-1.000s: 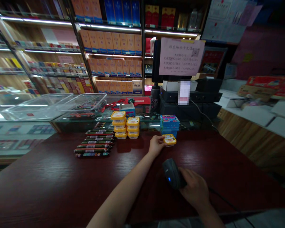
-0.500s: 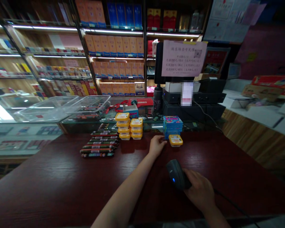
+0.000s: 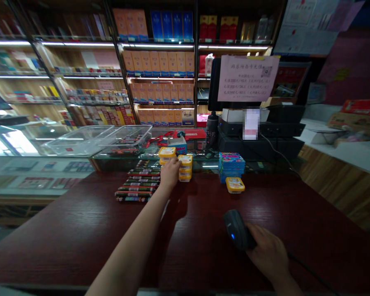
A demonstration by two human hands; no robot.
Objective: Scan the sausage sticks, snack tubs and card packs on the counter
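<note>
My left hand point(image 3: 170, 172) reaches across the counter to two stacks of small tubs with yellow lids. It covers much of the left stack point(image 3: 167, 153), and its fingertips are at the left side of the right stack point(image 3: 185, 167). The fingers look loosely bent and partly apart; whether they touch a tub is hard to see. A black barcode scanner point(image 3: 237, 230) with a lit blue light is in my right hand point(image 3: 267, 253), fingers wrapped round its handle. One single yellow-lidded tub point(image 3: 234, 185) sits in front of a pile of blue boxes point(image 3: 231, 166).
Dark printed sticks point(image 3: 137, 187) lie in a row left of the tubs. Behind are clear plastic bins point(image 3: 131, 137), a black bottle point(image 3: 212, 129) and a monitor with a pink paper sign point(image 3: 248, 78). The scanner's cable trails right over the brown counter point(image 3: 197, 246).
My left hand has moved left from beside the blue boxes to the stacked tubs. My right hand still holds the scanner. The view has shifted slightly left.
</note>
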